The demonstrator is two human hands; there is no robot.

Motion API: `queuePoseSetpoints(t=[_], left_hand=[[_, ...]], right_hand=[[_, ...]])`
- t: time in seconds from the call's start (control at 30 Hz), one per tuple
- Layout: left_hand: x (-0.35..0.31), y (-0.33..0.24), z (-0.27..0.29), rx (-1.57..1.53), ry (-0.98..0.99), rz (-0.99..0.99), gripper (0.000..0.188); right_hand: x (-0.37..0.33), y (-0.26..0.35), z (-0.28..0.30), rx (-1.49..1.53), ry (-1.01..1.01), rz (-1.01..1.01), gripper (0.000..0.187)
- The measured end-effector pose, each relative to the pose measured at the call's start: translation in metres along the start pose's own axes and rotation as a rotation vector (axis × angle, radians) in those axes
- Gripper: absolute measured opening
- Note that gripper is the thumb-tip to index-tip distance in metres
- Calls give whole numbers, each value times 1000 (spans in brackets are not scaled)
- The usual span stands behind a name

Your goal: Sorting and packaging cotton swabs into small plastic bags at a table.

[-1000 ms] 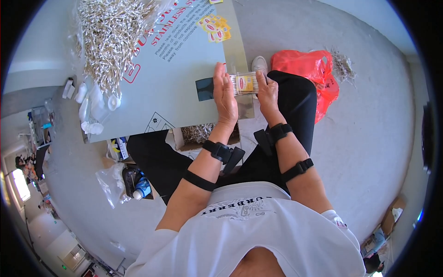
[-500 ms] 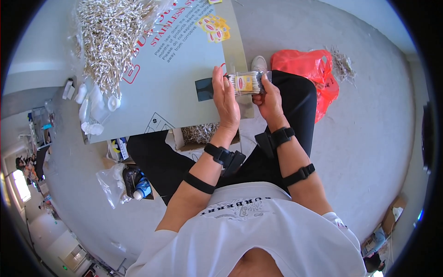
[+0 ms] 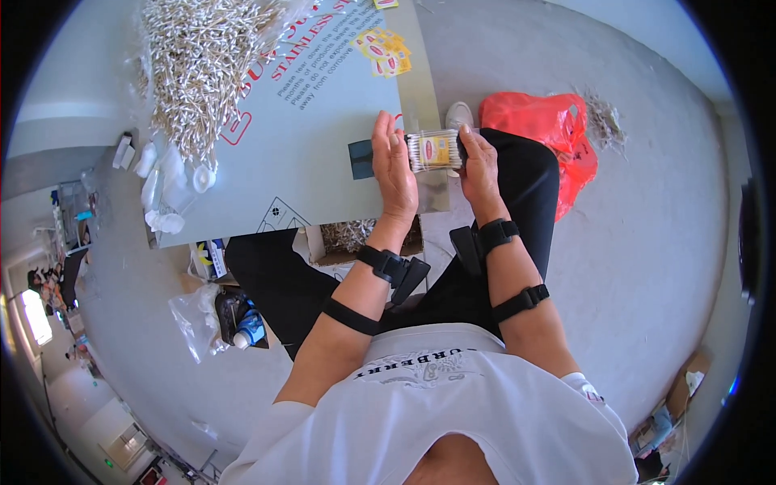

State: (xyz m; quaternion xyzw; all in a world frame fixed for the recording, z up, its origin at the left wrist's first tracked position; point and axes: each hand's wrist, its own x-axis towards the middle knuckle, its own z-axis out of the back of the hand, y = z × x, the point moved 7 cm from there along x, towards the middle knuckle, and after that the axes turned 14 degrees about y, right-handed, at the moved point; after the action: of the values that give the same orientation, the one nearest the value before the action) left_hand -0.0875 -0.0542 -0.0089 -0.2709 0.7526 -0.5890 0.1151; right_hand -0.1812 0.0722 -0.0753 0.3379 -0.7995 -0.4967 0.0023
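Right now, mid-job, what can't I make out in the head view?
All in the head view:
Right end of the swab pack: behind the fingers of the right hand.
Top of the swab pile: cut off by the upper edge.
Far part of the box: under the tabletop.
Fine print on the yellow labels: too small.

1. Swab pack (image 3: 434, 150): white rows in clear film; yellow label with red oval.
2. Loose cotton swabs (image 3: 194, 77): white.
3. Tabletop sheet (image 3: 307, 174): pale grey-green; red and black lettering, red and black outline marks.
4. Rectangular patch (image 3: 361, 160): dark teal.
5. Paper labels (image 3: 384, 53): yellow and white, red accents.
6. Plastic bag (image 3: 529, 117): bright red.
7. T-shirt (image 3: 453, 412): white; black lettering, grey chest motif.
8. Trousers (image 3: 529, 174): plain black.
9. Forearm strap (image 3: 352, 317): black.
10. Bottle (image 3: 252, 327): blue, white cap.
11. Floor (image 3: 630, 275): grey.
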Motion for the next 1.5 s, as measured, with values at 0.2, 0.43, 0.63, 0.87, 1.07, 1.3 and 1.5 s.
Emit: queuePoseSetpoints(t=[0.2,0.43,0.63,0.87,1.07,1.3,1.5], left_hand=[[-1,1,-7,479,25,-88,55],[-3,-11,21,312,-99,-74,55],[-1,-51,158,949,-356,-91,34],[63,-100,267,1452,-419,10,44],[107,-104,293,1424,-588,451,48],[107,-83,263,1499,-572,375,24],[67,-75,220,1403,-539,135,19]], right_hand=[[1,14,-13,-301,23,256,19],[-7,36,14,-619,-197,473,20],[-34,72,-68,-956,10,623,9],[-31,6,-166,-933,538,412,6],[-24,-10,-188,-1220,485,594,7],[-20,-13,-195,-1265,468,568,7],[-15,-12,-192,-1238,414,551,7]])
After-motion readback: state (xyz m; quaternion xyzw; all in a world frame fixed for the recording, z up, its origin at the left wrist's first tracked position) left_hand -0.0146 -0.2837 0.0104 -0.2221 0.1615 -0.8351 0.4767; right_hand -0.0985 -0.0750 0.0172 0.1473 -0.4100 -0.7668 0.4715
